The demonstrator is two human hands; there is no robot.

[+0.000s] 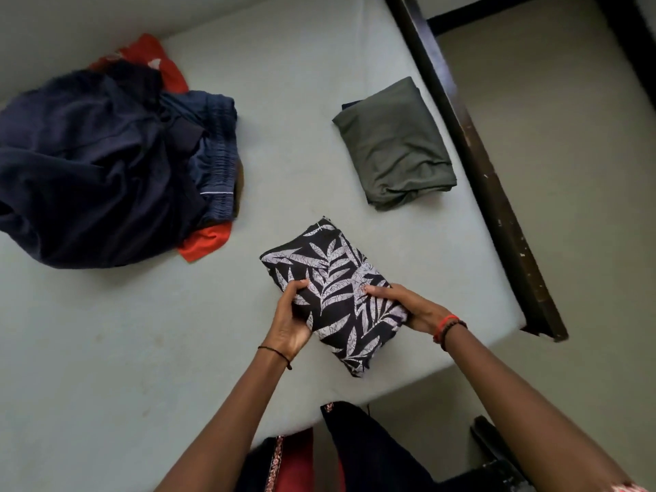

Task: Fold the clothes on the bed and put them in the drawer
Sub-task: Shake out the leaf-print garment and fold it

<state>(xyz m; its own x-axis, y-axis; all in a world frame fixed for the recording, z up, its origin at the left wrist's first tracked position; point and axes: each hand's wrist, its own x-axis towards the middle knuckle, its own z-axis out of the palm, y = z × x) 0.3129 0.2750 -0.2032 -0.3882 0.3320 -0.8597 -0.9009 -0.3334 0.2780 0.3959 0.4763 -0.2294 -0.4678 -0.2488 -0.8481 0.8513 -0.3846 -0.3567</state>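
A folded black garment with a white leaf print [330, 278] lies near the front right corner of the pale bed [284, 101]. My left hand [289, 321] grips its left edge, thumb on top. My right hand [408, 305] grips its right edge, fingers over the cloth. A folded olive-grey garment [395, 143] lies further back by the bed's right edge. An unfolded heap of dark navy clothes [99, 165] with red-orange cloth [206, 241] under it sits at the left. No drawer is in view.
A dark wooden bed rail [475, 154] runs along the right side of the mattress, with beige floor [568, 172] beyond it. My dark and red clothing [319, 456] shows at the bottom edge.
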